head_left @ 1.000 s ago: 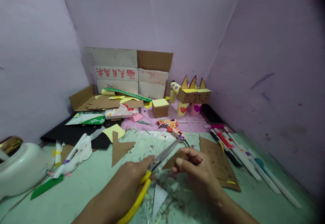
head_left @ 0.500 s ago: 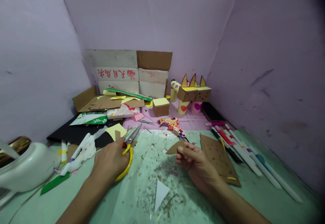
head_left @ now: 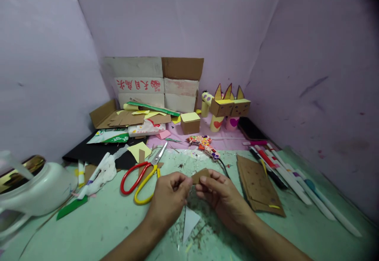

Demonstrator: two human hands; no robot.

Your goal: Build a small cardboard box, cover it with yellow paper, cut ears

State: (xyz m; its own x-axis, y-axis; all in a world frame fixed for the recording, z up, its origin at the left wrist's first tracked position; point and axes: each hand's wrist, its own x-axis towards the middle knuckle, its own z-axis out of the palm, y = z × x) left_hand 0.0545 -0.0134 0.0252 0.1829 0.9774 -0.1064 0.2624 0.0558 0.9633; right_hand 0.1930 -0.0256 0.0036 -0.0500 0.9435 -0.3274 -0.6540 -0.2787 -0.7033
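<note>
A small piece of brown cardboard (head_left: 197,177) is pinched between both hands over the middle of the table. My left hand (head_left: 171,192) grips its left end, and that tip is hidden by the fingers. On the other end, my right hand (head_left: 217,190) has it between thumb and fingers. Scissors (head_left: 145,174) with one red and one yellow handle lie just left of my left hand, blades pointing away. Below the hands lies a white paper triangle (head_left: 191,223), partly covered by the left fingers. A patterned glue gun (head_left: 204,144) rests beyond them.
Markers (head_left: 278,166) and a stack of cardboard (head_left: 257,186) lie on the right. Behind stand a small cardboard box (head_left: 190,123) and cardboard animal figures (head_left: 227,107). A white teapot-like vessel (head_left: 44,190) is at the left. Cardboard scraps (head_left: 124,119) are piled at the back left.
My left hand has let go of the scissors, which now lie on the table. It has moved right and taken the left end of the cardboard piece in my right hand.
</note>
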